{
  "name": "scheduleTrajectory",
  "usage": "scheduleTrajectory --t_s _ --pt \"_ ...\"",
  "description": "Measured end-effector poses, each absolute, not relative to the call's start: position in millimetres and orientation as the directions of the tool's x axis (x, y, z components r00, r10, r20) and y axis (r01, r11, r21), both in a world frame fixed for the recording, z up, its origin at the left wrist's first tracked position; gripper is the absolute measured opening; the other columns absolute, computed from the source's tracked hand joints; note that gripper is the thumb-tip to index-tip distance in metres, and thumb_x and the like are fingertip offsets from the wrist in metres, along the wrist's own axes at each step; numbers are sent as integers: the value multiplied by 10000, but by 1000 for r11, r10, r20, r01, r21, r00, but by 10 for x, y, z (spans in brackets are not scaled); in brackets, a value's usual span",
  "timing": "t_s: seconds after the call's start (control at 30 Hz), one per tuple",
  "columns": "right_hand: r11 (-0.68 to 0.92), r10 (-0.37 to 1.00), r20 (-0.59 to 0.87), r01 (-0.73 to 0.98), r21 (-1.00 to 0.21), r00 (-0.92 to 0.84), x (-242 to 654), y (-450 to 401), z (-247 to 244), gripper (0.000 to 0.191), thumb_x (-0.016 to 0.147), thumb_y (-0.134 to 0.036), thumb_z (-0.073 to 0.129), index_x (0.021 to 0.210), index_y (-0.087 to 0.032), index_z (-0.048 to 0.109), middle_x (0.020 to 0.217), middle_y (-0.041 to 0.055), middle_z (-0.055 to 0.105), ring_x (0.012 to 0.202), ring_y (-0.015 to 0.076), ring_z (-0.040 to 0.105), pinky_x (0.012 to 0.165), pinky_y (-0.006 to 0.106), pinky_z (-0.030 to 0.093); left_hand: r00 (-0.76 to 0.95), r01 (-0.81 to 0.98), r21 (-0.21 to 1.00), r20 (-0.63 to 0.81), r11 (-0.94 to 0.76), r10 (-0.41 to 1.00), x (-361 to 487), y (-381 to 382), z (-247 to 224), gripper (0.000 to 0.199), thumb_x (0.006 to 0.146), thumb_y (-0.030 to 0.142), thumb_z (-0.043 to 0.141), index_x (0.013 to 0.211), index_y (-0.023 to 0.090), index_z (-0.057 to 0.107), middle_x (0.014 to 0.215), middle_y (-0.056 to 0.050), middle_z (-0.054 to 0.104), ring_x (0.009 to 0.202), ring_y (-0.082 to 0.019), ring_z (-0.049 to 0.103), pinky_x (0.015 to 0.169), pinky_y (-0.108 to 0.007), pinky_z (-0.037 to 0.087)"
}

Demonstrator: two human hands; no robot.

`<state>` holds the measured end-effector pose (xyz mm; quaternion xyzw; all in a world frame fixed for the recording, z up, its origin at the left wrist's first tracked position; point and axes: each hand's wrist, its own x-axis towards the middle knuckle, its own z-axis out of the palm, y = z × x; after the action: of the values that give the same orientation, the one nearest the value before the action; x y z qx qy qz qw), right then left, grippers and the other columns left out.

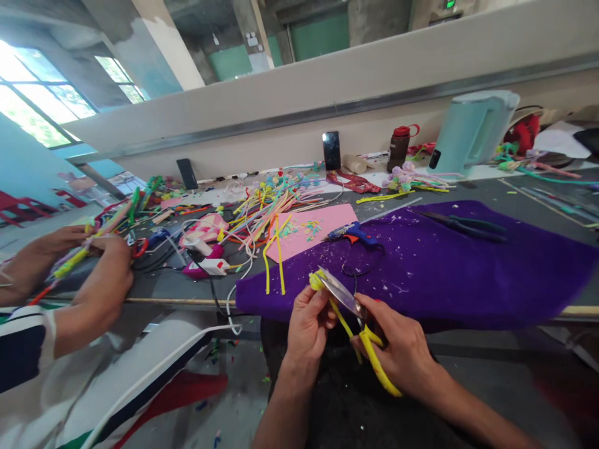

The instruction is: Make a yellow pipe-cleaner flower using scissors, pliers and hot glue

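Pinched between the fingers of my left hand (309, 321) is a yellow fuzzy flower piece (317, 280), with a yellow stem (344, 323) hanging down to the right. My right hand (397, 340) holds yellow-handled scissors (344, 294), whose blades reach up to the yellow piece and touch or nearly touch it. Both hands are in front of the table edge, near a purple cloth (421, 268). Two yellow stems (280, 262) lie over the cloth's left end and a pink sheet (311, 231) with small clippings.
A blue glue gun (353, 233) and dark pliers (468, 226) rest on the cloth. Power strips (208, 267) with cables lie left. Behind stand a phone (331, 150), bottle (399, 148) and kettle (475, 131). At left, another person's hands (110, 265) hold colourful stems.
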<state>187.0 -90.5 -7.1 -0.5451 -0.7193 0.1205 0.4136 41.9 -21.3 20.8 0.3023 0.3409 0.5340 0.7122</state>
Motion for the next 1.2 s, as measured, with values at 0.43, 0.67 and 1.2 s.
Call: scheduleTrajectory --t_s 0.43,0.67,1.2 --pt "347 908 418 559 -753 0 1933 -908 -89 557 741 -239 621 1257 -240 410 889 11 608 703 125 585 649 216 471 154 -479 862 -103 166 983 399 -216 229 205 618 293 727 719 134 646 582 11 595 393 -32 445 347 -134 299" --pt "416 852 521 668 -617 -51 1877 -913 -100 553 733 -249 632 1245 -201 432 833 33 592 713 150 575 637 248 460 121 -488 869 -25 81 992 414 -225 207 176 633 283 719 655 139 619 493 49 506 399 -31 383 377 -139 296" --pt "432 824 564 715 -549 -65 1865 -881 -186 553 733 -287 639 1240 -182 446 833 45 600 706 157 580 620 252 469 1 -496 868 4 -3 1000 394 -205 159 186 633 285 721 720 158 616 532 55 510 410 -36 389 382 -142 310"
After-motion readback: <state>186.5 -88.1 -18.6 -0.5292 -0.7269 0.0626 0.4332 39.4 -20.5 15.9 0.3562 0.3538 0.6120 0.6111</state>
